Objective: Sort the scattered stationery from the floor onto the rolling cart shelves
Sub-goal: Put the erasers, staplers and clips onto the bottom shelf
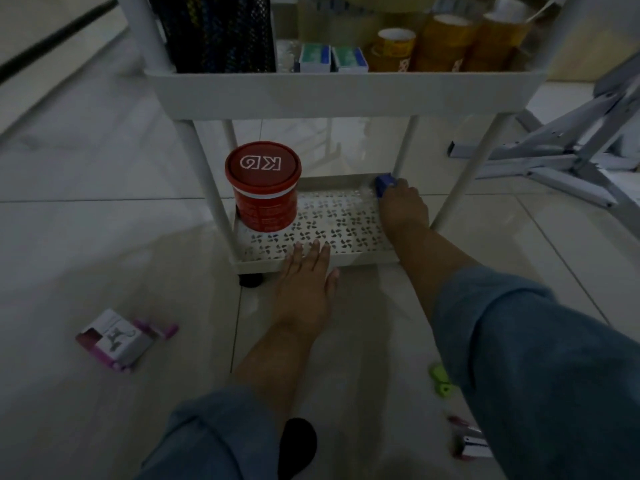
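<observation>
Floor tiles (104,237): glazed, glossy, reflections seen. Rolling cart (329,95): white plastic, matt; bottom shelf (346,216) perforated in pattern. Red tub (265,188): plastic, glossy lid. Pen holder (214,32): black metal mesh. Tape rolls (446,39): shiny brown film. Small box (114,337) on floor: printed card. Sleeves (536,358): blue denim-like cloth. Folding frame (561,150): grey painted metal. Blue object (382,183) gripped by right hand (403,206): smooth, material unclear.

Standing on the cart (204,174)'s lower shelf (339,216): tub (263,188) at left, block (383,183) at back right. Crowding its upper shelf (339,95)'s right: tape rolls (446,43). Lying on floor (104,237), left-front of cart: box (114,337).
</observation>
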Available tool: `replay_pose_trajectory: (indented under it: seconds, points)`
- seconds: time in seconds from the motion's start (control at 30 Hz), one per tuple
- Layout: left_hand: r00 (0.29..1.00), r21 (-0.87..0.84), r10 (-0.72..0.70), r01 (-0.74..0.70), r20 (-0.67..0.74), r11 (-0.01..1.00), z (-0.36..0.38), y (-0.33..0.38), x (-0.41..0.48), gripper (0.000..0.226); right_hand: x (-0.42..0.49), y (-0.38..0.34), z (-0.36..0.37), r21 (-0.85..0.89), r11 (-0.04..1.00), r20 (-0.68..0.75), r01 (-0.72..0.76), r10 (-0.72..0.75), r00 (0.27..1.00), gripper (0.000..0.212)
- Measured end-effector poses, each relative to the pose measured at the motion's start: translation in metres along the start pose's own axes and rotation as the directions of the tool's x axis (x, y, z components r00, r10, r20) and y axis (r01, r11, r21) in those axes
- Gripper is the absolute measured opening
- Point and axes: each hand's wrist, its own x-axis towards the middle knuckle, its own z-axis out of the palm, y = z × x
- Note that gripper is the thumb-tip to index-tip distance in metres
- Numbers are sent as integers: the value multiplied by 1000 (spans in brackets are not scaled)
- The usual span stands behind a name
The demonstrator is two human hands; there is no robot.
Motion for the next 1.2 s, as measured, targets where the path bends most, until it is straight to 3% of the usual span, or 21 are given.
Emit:
replay_pose_trajectory:
  seconds: [0.1,0.17,0.27,0.4,0.53,0.73,0.83,0.93,1.03,1.1,1.2]
  points:
    - [995,-64,-24,31,96,997,-14,-2,5,53,-23,-5,-12,66,995,-3,76,-76,997,50]
    - [984,-224,-9,50,178,973,-27,-4,5,54,-56,-8,-12,215,950,-163,226,-194,968,42]
    - [993,-493,-104,122,63,861,-45,-3,-15,51,-121,-17,-2,558,781,-328,281,-104,939,30]
    - [958,-613,-284,240,26,753,-48,9,-79,42,-212,-14,26,702,704,-218,106,71,973,26]
    - [953,-598,-304,237,-11,765,-29,24,-148,36,-285,17,40,641,767,-79,2,63,995,38]
    - [993,-536,-109,71,-39,841,-8,42,-189,30,-298,108,5,380,918,8,-116,122,993,35]
    - [997,-490,-67,42,-32,871,-5,39,-190,29,-299,140,-19,185,971,201,-152,114,973,45]
    - [990,-412,102,-55,94,910,0,49,-198,31,-302,155,-24,53,993,422,-105,73,904,47]
    - [920,-386,328,-229,213,894,9,74,-209,40,-300,157,-19,-28,998,402,-58,65,913,32]
    - [817,-297,481,-396,317,869,18,89,-212,45,-298,155,-17,-48,996,370,-73,85,925,25]
    - [655,-184,660,-644,369,743,29,105,-212,43,-297,151,-12,146,977,281,-155,110,954,21]
